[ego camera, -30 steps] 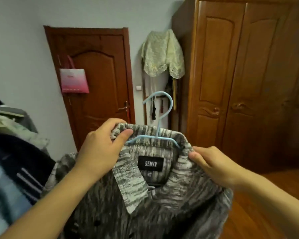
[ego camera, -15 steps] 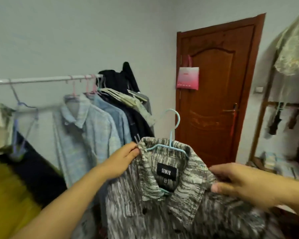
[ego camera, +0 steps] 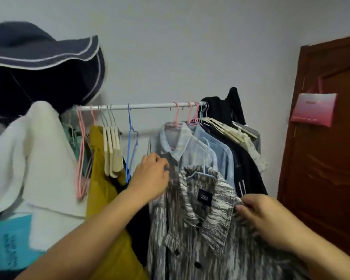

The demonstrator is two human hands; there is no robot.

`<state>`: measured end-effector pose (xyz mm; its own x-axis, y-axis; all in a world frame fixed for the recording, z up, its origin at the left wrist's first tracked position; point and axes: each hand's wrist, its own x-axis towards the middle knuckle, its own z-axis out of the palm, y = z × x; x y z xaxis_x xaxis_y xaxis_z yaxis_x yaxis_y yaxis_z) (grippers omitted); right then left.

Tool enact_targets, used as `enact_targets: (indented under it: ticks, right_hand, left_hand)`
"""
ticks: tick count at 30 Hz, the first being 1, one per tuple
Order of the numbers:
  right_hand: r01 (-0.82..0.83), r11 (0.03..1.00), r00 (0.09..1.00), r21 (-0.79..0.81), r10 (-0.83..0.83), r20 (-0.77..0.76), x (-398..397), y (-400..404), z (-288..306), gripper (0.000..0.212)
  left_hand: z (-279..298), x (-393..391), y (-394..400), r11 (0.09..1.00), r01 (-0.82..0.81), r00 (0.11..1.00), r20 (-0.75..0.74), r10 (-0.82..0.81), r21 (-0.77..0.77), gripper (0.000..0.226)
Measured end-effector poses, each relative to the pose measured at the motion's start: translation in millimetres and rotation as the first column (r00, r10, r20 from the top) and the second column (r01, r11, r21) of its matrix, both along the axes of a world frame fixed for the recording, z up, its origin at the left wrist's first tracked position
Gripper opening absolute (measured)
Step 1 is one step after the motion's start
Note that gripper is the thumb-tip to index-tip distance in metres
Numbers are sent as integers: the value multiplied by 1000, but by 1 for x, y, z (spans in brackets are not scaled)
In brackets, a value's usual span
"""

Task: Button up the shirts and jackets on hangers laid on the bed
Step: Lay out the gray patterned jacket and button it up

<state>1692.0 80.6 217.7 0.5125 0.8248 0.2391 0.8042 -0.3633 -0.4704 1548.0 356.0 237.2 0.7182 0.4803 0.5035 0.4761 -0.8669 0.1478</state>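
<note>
Two hands up at rack. Right hand (ego camera: pixel 271 221) pinches grey shirt (ego camera: pixel 206 229) by collar; shirt hangs straight down on blue hanger (ego camera: pixel 205 158). Left hand (ego camera: pixel 152 176), fingers curled, touches hung blue shirt (ego camera: pixel 176 146) — hold unclear. Rail (ego camera: pixel 150 106) above hook — left hand nearer.

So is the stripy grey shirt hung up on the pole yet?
Not yet. Its blue hanger hook sits below the rail, and the right hand holds the grey shirt.

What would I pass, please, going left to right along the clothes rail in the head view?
Navy hat → white fleece → pink hangers → mustard garment → blue hanger → pale blue shirt → black jacket → pink bag.
</note>
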Motion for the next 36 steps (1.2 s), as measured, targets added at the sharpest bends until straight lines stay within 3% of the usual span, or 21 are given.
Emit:
enact_targets:
  ticks: [5, 8, 10, 13, 17, 19, 26, 31, 33, 34, 35, 36]
  right_hand:
    - [25, 999, 981, 41, -33, 190, 23, 74, 68, 36]
    - [10, 992, 954, 124, -47, 297, 28, 126, 109, 36]
    - [9, 988, 936, 154, -62, 345, 30, 165, 125, 38]
    - [21, 989, 941, 145, -68, 331, 43, 220, 133, 40]
    - [21, 999, 939, 46, -36, 342, 68, 269, 113, 40]
    - [43, 999, 938, 20, -47, 344, 81, 282, 91, 29]
    - [92, 986, 921, 142, -138, 364, 101, 290, 52, 34]
    - [260, 965, 895, 36, -255, 366, 90, 286, 48, 38]
    - [244, 959, 854, 141, -282, 438, 73, 283, 55, 40]
    - [170, 958, 873, 229, -254, 415, 57, 280, 58, 41]
    - [63, 951, 954, 303, -147, 262, 35, 274, 61, 41]
    - [-19, 942, 998, 334, 36, -45, 11, 268, 64, 38]
  left_hand:
    - [73, -32, 21, 978, -86, 995, -37, 94, 191, 36]
    - [98, -32, 51, 934, -240, 958, -89, 271, 266, 41]
    - [103, -26, 77, 938, -285, 917, -231, 327, 196, 41]
    - [92, -19, 106, 969, -240, 901, -360, 243, 53, 41]
    - [78, -16, 117, 975, -220, 908, -359, 215, 25, 36]
    - [74, -15, 116, 975, -224, 899, -386, 205, -3, 37]
    - [68, -9, 116, 975, -204, 922, -350, 163, -85, 23]
    - [75, -9, 112, 973, -125, 952, -300, 61, -196, 24]
    - [77, -4, 108, 983, -75, 947, -321, 18, -167, 28]
    - [79, -2, 106, 986, -38, 942, -334, -19, -161, 32]
    - [81, 2, 104, 986, 8, 937, -342, -66, -167, 36]
    - [83, 6, 102, 980, 57, 935, -335, -119, -191, 43]
